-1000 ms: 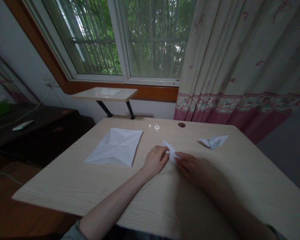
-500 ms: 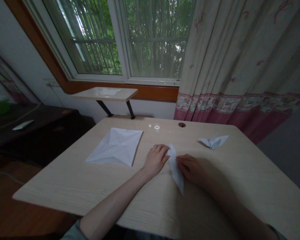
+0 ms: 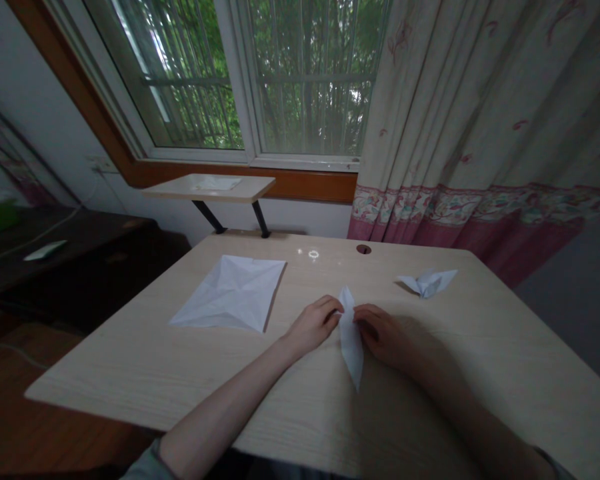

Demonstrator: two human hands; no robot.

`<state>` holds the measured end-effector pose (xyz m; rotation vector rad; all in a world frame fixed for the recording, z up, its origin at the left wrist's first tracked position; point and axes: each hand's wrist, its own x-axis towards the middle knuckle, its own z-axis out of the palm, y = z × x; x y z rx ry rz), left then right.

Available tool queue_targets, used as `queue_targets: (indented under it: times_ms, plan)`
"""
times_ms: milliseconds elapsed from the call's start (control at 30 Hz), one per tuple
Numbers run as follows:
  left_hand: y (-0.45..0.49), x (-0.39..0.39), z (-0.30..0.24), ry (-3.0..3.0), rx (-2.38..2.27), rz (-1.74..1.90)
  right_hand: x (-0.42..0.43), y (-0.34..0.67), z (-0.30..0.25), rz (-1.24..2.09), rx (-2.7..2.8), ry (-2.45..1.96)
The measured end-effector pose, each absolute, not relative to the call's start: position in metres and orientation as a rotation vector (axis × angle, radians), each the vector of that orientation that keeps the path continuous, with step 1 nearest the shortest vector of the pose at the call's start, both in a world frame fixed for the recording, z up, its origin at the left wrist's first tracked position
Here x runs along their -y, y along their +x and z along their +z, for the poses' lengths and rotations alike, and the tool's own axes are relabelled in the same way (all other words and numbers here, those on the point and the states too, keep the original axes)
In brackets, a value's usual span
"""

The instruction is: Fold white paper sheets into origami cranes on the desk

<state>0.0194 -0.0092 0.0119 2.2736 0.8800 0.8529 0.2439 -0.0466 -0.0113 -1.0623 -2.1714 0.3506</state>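
Observation:
A narrow folded piece of white paper [image 3: 351, 347], pointed at both ends, lies lengthwise between my hands on the table. My left hand [image 3: 316, 323] pinches its left edge near the upper part, fingers closed. On the opposite edge, the fingertips of my right hand [image 3: 380, 331] are closed on the paper at about the same height. To the left lies a creased sheet of white paper [image 3: 233, 293], spread out flat. A folded paper crane [image 3: 430, 284] with its wings spread rests at the right, beyond my right hand.
The pale wooden table [image 3: 280, 393] has a round cable hole [image 3: 364, 250] near its back edge. A small raised shelf [image 3: 250, 191] on black legs stands at the back left, with a white sheet on it. A patterned curtain [image 3: 460, 213] hangs behind the table.
The folded paper has turned slightly, its near tip swinging left so it lies straighter. My left fingers have drawn down a little and curled at its edge.

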Motion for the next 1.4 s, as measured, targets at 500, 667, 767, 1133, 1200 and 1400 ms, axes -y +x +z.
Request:
queue_targets:
  times_ms: [500,667,767,1133,1200,1400]
  plan:
    - [0.018,0.013,0.016,2.256,-0.763,0.779,0.051,0.238,0.008,0.488,2.183,-1.104]
    - [0.015,0.013,0.022,2.265,-0.711,0.746,0.052,0.239,0.011,0.483,2.207,-1.124]
    - [0.013,0.014,0.024,2.274,-0.695,0.729,0.054,0.238,0.014,0.492,2.213,-1.131]
    - [0.014,0.015,0.025,2.291,-0.737,0.755,0.055,0.238,0.02,0.473,2.2,-1.155]
    - [0.015,0.015,0.024,2.305,-0.741,0.763,0.055,0.24,0.019,0.479,2.161,-1.161]
    - [0.016,0.015,0.025,2.306,-0.88,0.718,0.048,0.243,0.005,0.534,2.016,-1.085]
